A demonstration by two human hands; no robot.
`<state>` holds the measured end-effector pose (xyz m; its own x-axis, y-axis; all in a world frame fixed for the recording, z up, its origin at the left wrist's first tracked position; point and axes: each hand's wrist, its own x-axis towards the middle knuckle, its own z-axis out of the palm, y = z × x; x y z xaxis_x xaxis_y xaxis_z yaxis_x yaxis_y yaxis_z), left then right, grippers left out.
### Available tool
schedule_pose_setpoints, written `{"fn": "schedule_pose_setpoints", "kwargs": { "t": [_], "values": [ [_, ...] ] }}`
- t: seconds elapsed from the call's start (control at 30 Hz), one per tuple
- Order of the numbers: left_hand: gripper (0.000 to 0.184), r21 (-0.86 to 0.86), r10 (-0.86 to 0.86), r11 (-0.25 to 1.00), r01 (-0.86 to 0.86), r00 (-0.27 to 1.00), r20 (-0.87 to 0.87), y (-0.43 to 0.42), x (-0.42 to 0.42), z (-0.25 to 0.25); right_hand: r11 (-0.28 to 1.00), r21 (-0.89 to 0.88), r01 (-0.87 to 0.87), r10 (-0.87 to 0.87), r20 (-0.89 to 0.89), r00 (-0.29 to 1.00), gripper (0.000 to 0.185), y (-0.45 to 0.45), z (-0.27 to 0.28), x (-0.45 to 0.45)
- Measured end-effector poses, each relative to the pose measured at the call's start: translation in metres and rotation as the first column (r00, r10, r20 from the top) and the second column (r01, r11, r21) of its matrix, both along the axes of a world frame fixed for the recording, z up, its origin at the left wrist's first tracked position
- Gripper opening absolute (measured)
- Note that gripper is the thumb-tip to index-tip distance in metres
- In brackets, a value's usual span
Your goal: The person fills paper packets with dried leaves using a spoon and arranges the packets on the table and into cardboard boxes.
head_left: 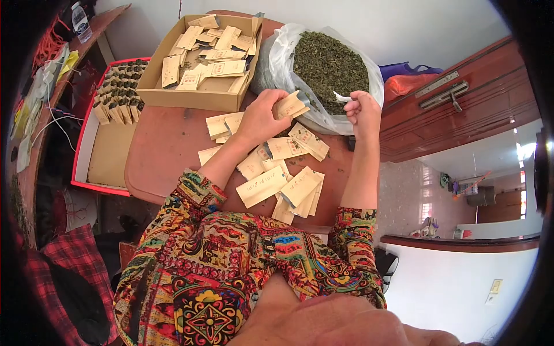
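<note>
My left hand (266,117) is closed around a small kraft paper pouch (292,105), whose silvery open end points toward the bag. In my right hand (365,113), the fingers pinch a small white spoon-like scoop (341,97) just over the near right part of the dried leaves (329,60). These dark green leaves, which look like tea, fill a large clear plastic bag (279,49). Several flat kraft pouches (261,185) lie in a loose pile on the table below my hands, some with printed marks.
A cardboard box (190,99) of kraft pouches stands on the reddish table (156,147). Left of it, a red-rimmed tray (81,151) holds rows of upright pouches with dark tops. A water bottle (81,23) stands on the left shelf. A brown door (456,101) is at right.
</note>
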<state>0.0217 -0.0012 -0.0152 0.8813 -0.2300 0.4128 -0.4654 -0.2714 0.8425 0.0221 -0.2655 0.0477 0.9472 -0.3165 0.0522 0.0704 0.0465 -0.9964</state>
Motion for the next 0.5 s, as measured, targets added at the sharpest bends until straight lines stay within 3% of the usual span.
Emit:
{"fn": "schedule_pose_setpoints", "kwargs": {
  "t": [0.17, 0.27, 0.33, 0.43, 0.5],
  "values": [
    [0.045, -0.013, -0.001, 1.000, 0.002, 1.000, 0.025, -0.001, 0.002, -0.005, 0.995, -0.048, -0.088, 0.088, 0.001, 0.996, 0.019, 0.018, 0.019, -0.015],
    [0.046, -0.012, 0.009, 1.000, -0.009, 0.999, 0.041, -0.001, 0.001, -0.004, 0.978, -0.190, -0.081, 0.074, -0.042, 0.996, 0.021, 0.037, 0.026, -0.021],
    [0.046, -0.010, 0.013, 1.000, -0.012, 0.999, 0.041, -0.001, 0.000, -0.002, 0.941, -0.333, -0.062, 0.078, 0.034, 0.996, 0.022, 0.050, 0.023, -0.023],
    [0.047, -0.010, 0.011, 1.000, -0.010, 0.999, 0.041, -0.001, -0.001, -0.001, 0.795, -0.607, 0.006, 0.087, 0.124, 0.988, 0.022, 0.079, 0.028, -0.036],
    [0.047, -0.023, 0.007, 1.000, -0.006, 0.999, 0.053, -0.002, -0.003, -0.001, 0.606, -0.794, 0.055, 0.129, 0.167, 0.977, 0.017, 0.096, 0.033, -0.048]
  ]
}}
